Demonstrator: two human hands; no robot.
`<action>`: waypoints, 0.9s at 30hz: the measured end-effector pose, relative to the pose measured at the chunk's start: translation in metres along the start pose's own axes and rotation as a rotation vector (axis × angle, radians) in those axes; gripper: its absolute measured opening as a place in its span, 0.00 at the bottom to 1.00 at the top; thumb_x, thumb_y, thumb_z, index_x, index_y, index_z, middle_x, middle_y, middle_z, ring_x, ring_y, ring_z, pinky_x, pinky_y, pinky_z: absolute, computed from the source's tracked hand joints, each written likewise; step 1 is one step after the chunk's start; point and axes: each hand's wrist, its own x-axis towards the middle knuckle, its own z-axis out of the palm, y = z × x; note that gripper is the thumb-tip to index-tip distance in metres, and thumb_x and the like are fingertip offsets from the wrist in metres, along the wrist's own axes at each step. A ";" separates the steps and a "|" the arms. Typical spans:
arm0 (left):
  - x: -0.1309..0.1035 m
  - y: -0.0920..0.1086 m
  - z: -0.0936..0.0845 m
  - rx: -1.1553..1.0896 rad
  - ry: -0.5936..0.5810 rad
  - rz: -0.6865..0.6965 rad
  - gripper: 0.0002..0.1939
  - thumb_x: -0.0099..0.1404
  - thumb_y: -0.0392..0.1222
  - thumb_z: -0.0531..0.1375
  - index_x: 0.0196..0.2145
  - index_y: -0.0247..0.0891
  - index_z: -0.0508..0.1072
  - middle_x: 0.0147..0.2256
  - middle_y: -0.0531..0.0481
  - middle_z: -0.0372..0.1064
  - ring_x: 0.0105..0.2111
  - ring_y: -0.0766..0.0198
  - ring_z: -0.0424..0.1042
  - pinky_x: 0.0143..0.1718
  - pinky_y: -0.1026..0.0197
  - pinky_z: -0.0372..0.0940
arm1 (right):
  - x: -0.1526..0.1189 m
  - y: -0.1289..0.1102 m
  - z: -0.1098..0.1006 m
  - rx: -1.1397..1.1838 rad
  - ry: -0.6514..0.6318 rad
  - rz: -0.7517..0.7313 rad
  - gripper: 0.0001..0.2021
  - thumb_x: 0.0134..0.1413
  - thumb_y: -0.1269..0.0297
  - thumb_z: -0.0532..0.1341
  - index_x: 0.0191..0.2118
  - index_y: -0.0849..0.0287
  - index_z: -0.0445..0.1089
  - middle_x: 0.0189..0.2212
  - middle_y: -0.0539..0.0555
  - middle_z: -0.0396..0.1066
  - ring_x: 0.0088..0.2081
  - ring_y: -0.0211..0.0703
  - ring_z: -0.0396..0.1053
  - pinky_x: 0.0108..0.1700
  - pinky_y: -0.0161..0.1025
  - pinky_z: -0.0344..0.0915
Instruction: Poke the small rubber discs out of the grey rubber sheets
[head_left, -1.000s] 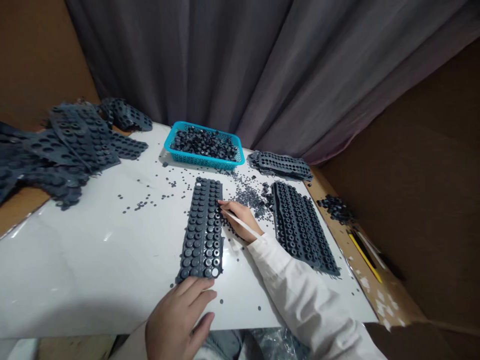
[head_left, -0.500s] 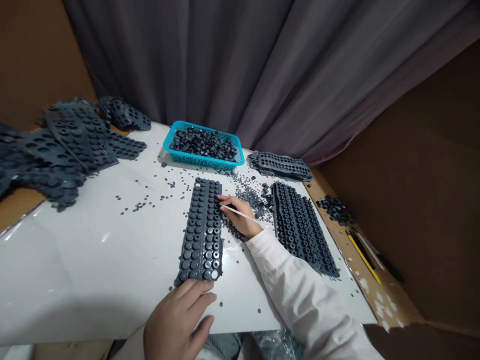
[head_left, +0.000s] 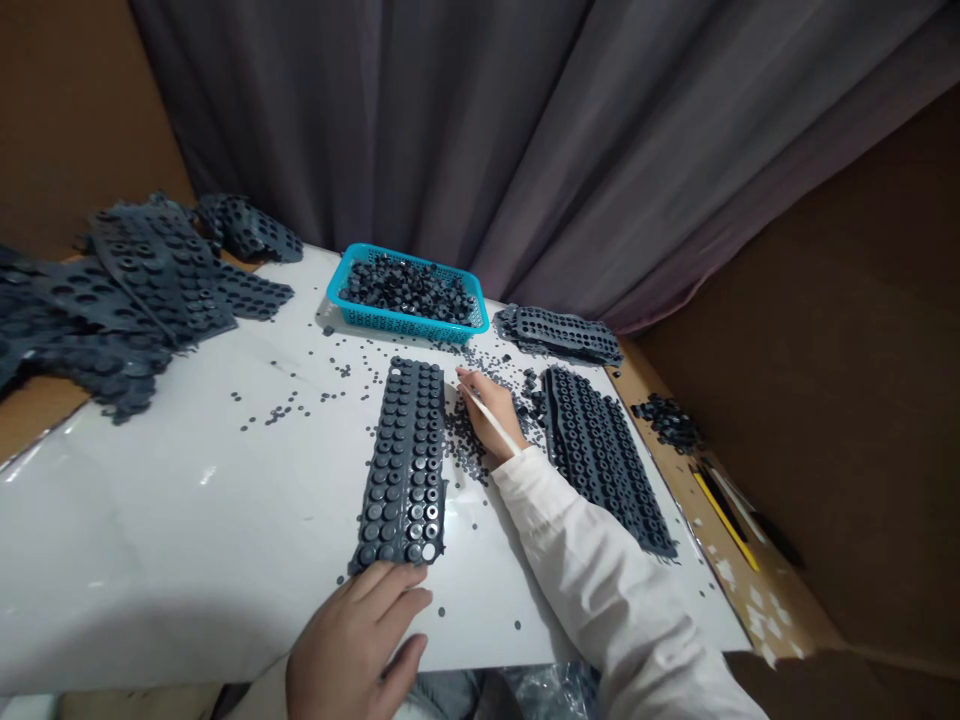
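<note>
A dark grey rubber sheet [head_left: 405, 440] with rows of round raised studs lies on the white board. My left hand [head_left: 367, 630] rests its fingers on the sheet's near edge, fingers stretched out and thumb apart, gripping nothing. Just right of the sheet, my right hand [head_left: 489, 412] is closed in a pinch around a thin white stick [head_left: 491, 415], its shaft slanting back over the hand. The stick's tip is too small to make out. Under and around this hand, small dark discs [head_left: 466, 450] are scattered on the board.
Behind the sheet stands a blue basket [head_left: 409, 328] full of dark pieces. Stacked studded sheets [head_left: 607, 460] lie to the right, with perforated sheets [head_left: 562, 335] beyond. A heap of sheets [head_left: 150, 280] fills the far left. A yellow tool [head_left: 726, 520] lies at the right edge.
My right hand has lifted off the sheet's right edge and shifted slightly right and away with the white stick, which now points more steeply. My left hand has stayed in place.
</note>
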 end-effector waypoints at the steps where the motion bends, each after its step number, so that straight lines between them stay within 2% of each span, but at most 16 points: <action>1: 0.000 0.000 0.000 -0.002 0.004 0.001 0.11 0.58 0.32 0.53 0.36 0.41 0.72 0.36 0.50 0.75 0.34 0.61 0.74 0.31 0.62 0.70 | 0.000 -0.001 -0.001 0.042 -0.007 0.014 0.06 0.60 0.64 0.53 0.37 0.56 0.66 0.46 0.60 0.73 0.50 0.47 0.69 0.48 0.42 0.67; 5: 0.002 0.001 -0.001 -0.017 0.023 -0.006 0.11 0.57 0.32 0.54 0.34 0.41 0.73 0.36 0.51 0.75 0.33 0.62 0.73 0.30 0.63 0.69 | -0.008 -0.006 0.000 0.168 -0.130 0.002 0.04 0.58 0.64 0.56 0.35 0.57 0.67 0.45 0.60 0.74 0.49 0.46 0.71 0.46 0.41 0.67; 7: 0.003 0.002 -0.001 -0.019 0.030 -0.013 0.11 0.57 0.32 0.54 0.34 0.41 0.73 0.35 0.52 0.75 0.33 0.61 0.73 0.29 0.63 0.69 | -0.014 -0.007 0.003 0.174 -0.149 -0.005 0.04 0.58 0.64 0.57 0.35 0.58 0.67 0.45 0.61 0.73 0.48 0.46 0.71 0.46 0.40 0.67; 14: -0.002 0.000 0.003 -0.035 0.029 -0.034 0.12 0.58 0.32 0.53 0.36 0.42 0.72 0.37 0.52 0.74 0.35 0.61 0.73 0.31 0.61 0.69 | -0.013 0.002 0.007 0.003 -0.219 -0.081 0.08 0.61 0.65 0.53 0.38 0.57 0.68 0.48 0.60 0.72 0.50 0.44 0.70 0.50 0.41 0.66; 20: -0.008 -0.003 0.007 -0.052 -0.025 -0.026 0.13 0.58 0.31 0.52 0.38 0.41 0.71 0.39 0.49 0.73 0.37 0.59 0.72 0.35 0.59 0.68 | -0.008 0.010 0.011 -0.137 -0.113 -0.119 0.10 0.60 0.67 0.52 0.42 0.56 0.69 0.52 0.59 0.69 0.51 0.46 0.68 0.53 0.44 0.65; 27: -0.012 -0.005 0.011 -0.078 -0.033 -0.045 0.14 0.59 0.31 0.51 0.41 0.42 0.70 0.41 0.49 0.72 0.39 0.58 0.71 0.36 0.57 0.68 | -0.008 -0.002 0.009 -0.011 -0.113 -0.048 0.07 0.61 0.64 0.53 0.38 0.55 0.68 0.47 0.58 0.73 0.48 0.45 0.71 0.48 0.42 0.67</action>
